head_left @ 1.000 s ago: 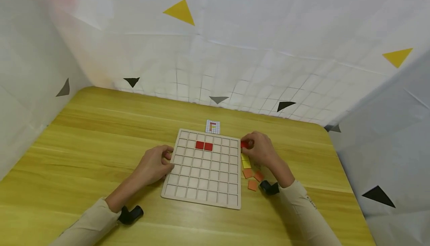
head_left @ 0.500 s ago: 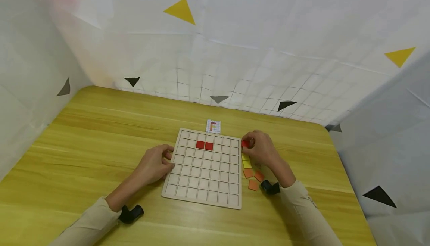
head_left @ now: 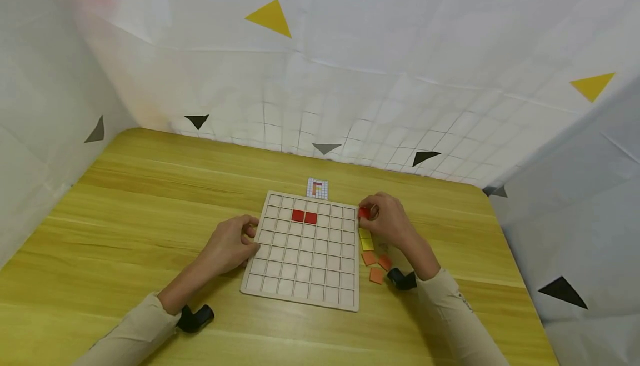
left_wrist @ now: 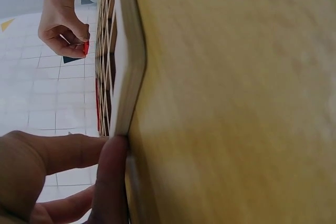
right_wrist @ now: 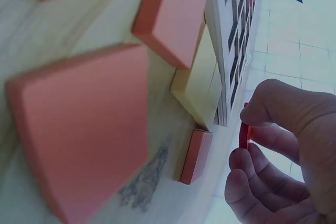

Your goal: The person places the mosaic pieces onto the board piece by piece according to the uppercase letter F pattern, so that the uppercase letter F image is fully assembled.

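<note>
My left hand (head_left: 230, 244) holds the left edge of a pale wooden grid board (head_left: 285, 288); in the left wrist view its thumb and fingers meet at the board's rim (left_wrist: 128, 72). Two red square tiles (head_left: 304, 217) lie side by side in the board's second row. Just off the upper right edge, my right hand (head_left: 387, 216) pinches another red tile (head_left: 364, 212) between thumb and fingertips. The right wrist view has this tile (right_wrist: 244, 132) edge-on, raised off the tabletop.
Yellow tiles (head_left: 367, 242) and several orange tiles (head_left: 376, 275) lie along the board's right side. The right wrist view also has a reddish tile (right_wrist: 196, 156) beyond the yellow ones. A small card (head_left: 317, 189) with a coloured F-shaped pattern lies behind the board.
</note>
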Available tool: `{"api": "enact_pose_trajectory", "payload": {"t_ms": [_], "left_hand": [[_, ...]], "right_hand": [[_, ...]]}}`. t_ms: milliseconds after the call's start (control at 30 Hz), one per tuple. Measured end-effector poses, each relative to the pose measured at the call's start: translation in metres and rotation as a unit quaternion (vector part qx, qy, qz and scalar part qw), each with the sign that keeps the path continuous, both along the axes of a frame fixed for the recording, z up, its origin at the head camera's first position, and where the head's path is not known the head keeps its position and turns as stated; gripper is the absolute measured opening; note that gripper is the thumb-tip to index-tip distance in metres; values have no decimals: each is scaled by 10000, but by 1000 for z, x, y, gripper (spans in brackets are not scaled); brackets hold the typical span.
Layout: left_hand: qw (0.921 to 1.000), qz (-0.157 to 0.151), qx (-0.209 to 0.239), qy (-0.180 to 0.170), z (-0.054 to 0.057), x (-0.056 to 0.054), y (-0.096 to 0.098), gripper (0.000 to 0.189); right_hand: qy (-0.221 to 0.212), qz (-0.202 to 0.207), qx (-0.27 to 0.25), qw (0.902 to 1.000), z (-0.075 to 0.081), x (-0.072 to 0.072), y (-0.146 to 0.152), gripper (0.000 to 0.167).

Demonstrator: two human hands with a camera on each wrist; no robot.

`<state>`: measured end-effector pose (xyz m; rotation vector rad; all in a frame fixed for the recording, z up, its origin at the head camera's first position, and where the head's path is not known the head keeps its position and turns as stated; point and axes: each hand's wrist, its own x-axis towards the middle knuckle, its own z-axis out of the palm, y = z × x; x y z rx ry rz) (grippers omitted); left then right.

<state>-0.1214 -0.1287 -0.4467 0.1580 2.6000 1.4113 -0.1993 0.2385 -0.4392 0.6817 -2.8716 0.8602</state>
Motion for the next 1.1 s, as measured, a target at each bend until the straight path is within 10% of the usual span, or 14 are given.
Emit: {"api": "enact_pose_trajectory", "payload": {"t_ms": [1100], "left_hand": [[10000, -20, -3, 78, 0, 1, 0, 46]], "right_hand": [[61, 245, -185, 9995, 5, 9, -31, 27]]}}
